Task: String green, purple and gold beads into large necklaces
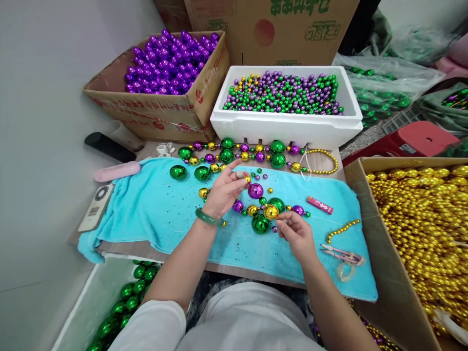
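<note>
My left hand [224, 191], with a green bangle on the wrist, pinches a small gold bead [247, 179] beside a large purple bead [255, 190] on the turquoise towel [157, 209]. My right hand [295, 233] pinches the thin string end just right of a large gold bead [271, 211] and a large green bead [260, 224]. These beads form a partly strung cluster of purple, gold and green balls between my hands. A finished strand [241, 153] lies along the towel's far edge.
A white foam box [285, 129] holds small mixed beads. A cardboard box [161, 114] holds purple beads, another box [387, 273] at right gold beads, a bin [91, 302] below left green balls. Snips [341, 254] and a pink lighter [320, 205] lie on the towel; a remote [95, 207] at left.
</note>
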`<state>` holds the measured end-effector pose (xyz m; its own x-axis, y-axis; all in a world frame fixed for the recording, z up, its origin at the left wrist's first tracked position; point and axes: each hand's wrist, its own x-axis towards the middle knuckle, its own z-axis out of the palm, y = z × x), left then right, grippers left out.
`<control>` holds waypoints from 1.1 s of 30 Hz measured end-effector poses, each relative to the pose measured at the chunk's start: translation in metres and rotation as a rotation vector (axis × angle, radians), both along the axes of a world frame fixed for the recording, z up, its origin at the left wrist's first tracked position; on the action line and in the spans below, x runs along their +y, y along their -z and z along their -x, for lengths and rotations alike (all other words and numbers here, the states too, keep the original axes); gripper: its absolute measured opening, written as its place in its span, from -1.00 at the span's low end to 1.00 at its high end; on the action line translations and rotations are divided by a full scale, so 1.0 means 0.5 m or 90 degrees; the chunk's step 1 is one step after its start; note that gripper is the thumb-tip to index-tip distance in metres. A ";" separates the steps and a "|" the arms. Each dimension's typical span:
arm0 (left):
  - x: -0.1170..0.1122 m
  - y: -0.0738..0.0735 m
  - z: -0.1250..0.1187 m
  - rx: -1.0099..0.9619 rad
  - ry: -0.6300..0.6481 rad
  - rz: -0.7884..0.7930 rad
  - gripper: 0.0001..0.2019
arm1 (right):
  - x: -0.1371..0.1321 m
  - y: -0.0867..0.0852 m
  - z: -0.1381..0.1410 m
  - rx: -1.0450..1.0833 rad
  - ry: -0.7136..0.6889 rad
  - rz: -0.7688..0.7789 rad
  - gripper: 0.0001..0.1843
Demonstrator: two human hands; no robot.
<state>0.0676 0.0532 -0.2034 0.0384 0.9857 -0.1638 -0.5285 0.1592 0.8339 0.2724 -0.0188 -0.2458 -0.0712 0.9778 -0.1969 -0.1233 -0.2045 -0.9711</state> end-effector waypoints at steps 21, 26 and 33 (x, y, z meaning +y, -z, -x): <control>-0.043 -0.098 -0.106 0.108 -0.014 -0.185 -0.93 | 0.016 -0.063 -0.015 -0.047 -0.059 -0.065 -0.74; -0.037 -0.098 -0.079 0.133 -0.043 -0.190 -0.89 | 0.013 -0.059 -0.014 -0.033 -0.135 -0.040 -0.70; -0.064 -0.022 -0.081 0.252 0.404 -0.230 -0.46 | 0.018 -0.109 -0.023 0.059 -0.044 -0.084 -0.75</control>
